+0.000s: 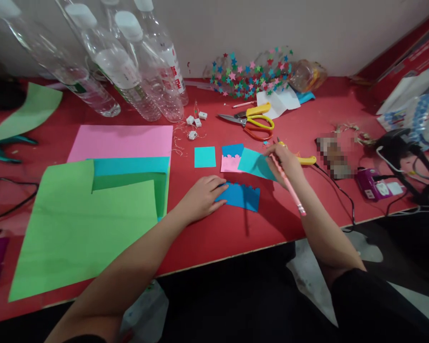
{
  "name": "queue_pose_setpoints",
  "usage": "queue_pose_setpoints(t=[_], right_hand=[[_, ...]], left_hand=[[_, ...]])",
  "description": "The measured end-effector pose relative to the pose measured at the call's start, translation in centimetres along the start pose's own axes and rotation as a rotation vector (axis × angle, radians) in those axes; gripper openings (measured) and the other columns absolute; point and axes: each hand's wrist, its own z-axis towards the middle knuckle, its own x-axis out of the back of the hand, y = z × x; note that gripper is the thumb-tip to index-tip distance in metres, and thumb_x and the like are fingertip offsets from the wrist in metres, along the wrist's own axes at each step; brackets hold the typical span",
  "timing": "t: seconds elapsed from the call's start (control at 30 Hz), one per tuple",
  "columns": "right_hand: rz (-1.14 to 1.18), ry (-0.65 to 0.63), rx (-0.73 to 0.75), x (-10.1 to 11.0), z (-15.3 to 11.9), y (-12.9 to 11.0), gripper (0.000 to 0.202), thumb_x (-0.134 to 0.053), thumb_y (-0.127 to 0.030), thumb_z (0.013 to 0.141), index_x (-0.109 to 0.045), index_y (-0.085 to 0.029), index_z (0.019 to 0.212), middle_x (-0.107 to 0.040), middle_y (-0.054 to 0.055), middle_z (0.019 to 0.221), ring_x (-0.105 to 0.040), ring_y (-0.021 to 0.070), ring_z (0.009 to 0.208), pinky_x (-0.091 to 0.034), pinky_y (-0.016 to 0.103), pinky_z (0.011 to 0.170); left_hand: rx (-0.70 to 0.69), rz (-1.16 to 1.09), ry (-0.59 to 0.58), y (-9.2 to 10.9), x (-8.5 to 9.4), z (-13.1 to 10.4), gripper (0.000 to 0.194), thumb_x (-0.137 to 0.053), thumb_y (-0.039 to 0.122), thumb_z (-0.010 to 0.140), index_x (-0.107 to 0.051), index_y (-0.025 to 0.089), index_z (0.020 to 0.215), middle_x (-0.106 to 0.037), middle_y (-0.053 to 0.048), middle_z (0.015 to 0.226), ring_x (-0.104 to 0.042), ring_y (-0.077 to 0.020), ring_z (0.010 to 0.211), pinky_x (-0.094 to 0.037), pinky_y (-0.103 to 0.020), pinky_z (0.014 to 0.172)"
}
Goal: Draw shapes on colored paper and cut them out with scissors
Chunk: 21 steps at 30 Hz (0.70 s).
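My left hand lies on the red table with its fingers stretched out, their tips touching the left end of a blue paper strip with a scalloped upper edge. Closed around a pink pencil, my right hand also has the right end of a teal paper piece at its fingers. That teal piece overlaps a pink paper piece with a scalloped top, which lies over a blue piece. A small teal square is left of them.
Large green paper, with pink and teal sheets, lies at the left. Scissors and a yellow cutter lie near my right hand. Several plastic bottles stand behind; star-filled plastic lies along the wall.
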Motion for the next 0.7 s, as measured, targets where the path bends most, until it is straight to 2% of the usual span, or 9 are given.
queue_pose_setpoints(t=[0.07,0.17,0.3,0.43,0.57,0.63,0.7], right_hand=[[-0.003,-0.053,0.059,-1.4,1.0,0.1,0.011,-0.045,-0.021,0.084,-0.056,-0.022,0.085,-0.062,0.003,0.083,-0.059,0.02,0.077,-0.044,0.032,0.07],[0.012,-0.085,0.067,-3.5,2.2,0.4,0.013,-0.043,-0.018,0.083,-0.055,-0.02,0.087,-0.062,0.005,0.083,-0.058,0.0202,0.077,-0.043,0.032,0.071],[-0.064,-0.124,0.079,-4.9,2.6,0.7,0.014,-0.044,-0.016,0.084,-0.056,-0.019,0.089,-0.065,0.008,0.088,-0.058,0.0225,0.085,-0.042,0.034,0.078],[-0.137,-0.063,0.113,-4.7,2.1,0.6,0.013,-0.048,-0.023,0.088,-0.058,-0.018,0.094,-0.066,0.011,0.097,-0.056,0.0259,0.093,-0.041,0.038,0.084],[-0.096,-0.011,0.092,-3.8,1.6,1.2,0.01,-0.05,-0.026,0.089,-0.057,-0.021,0.094,-0.066,0.009,0.095,-0.057,0.0259,0.091,-0.043,0.038,0.082],[-0.074,-0.024,0.076,-3.5,1.3,1.6,0.011,-0.054,-0.027,0.087,-0.057,-0.021,0.096,-0.065,0.009,0.096,-0.057,0.0264,0.092,-0.044,0.039,0.082],[-0.05,-0.098,0.098,-3.5,0.9,1.7,0.019,-0.059,-0.03,0.085,-0.057,-0.02,0.101,-0.065,0.01,0.101,-0.056,0.0276,0.097,-0.045,0.041,0.085]], left_hand=[[-0.032,0.031,-0.008,0.1,0.1,0.0,0.038,-0.054,0.036,0.092,-0.059,0.012,0.121,-0.061,-0.015,0.118,-0.054,-0.027,0.111,-0.044,-0.044,0.097],[-0.053,0.041,-0.019,0.3,0.4,0.0,0.043,-0.057,0.041,0.09,-0.06,0.01,0.119,-0.061,-0.016,0.116,-0.054,-0.0275,0.108,-0.045,-0.044,0.095],[-0.038,0.047,-0.035,0.7,0.5,0.2,0.044,-0.058,0.041,0.089,-0.059,0.009,0.12,-0.06,-0.017,0.11,-0.055,-0.0272,0.103,-0.047,-0.043,0.091],[-0.019,0.056,-0.069,0.9,0.4,0.4,0.042,-0.056,0.037,0.09,-0.058,0.009,0.121,-0.059,-0.018,0.111,-0.053,-0.0282,0.102,-0.046,-0.045,0.091],[0.108,-0.051,-0.082,1.0,0.4,0.5,0.049,-0.059,0.041,0.088,-0.053,0.013,0.127,-0.056,-0.013,0.112,-0.05,-0.027,0.104,-0.045,-0.044,0.092],[0.141,-0.078,-0.096,1.1,0.4,0.5,0.046,-0.059,0.041,0.088,-0.053,0.015,0.126,-0.055,-0.012,0.112,-0.049,-0.0263,0.104,-0.044,-0.044,0.093],[0.129,-0.064,-0.102,1.1,0.5,0.4,0.046,-0.061,0.041,0.087,-0.054,0.015,0.124,-0.054,-0.012,0.117,-0.048,-0.0271,0.109,-0.043,-0.044,0.096]])
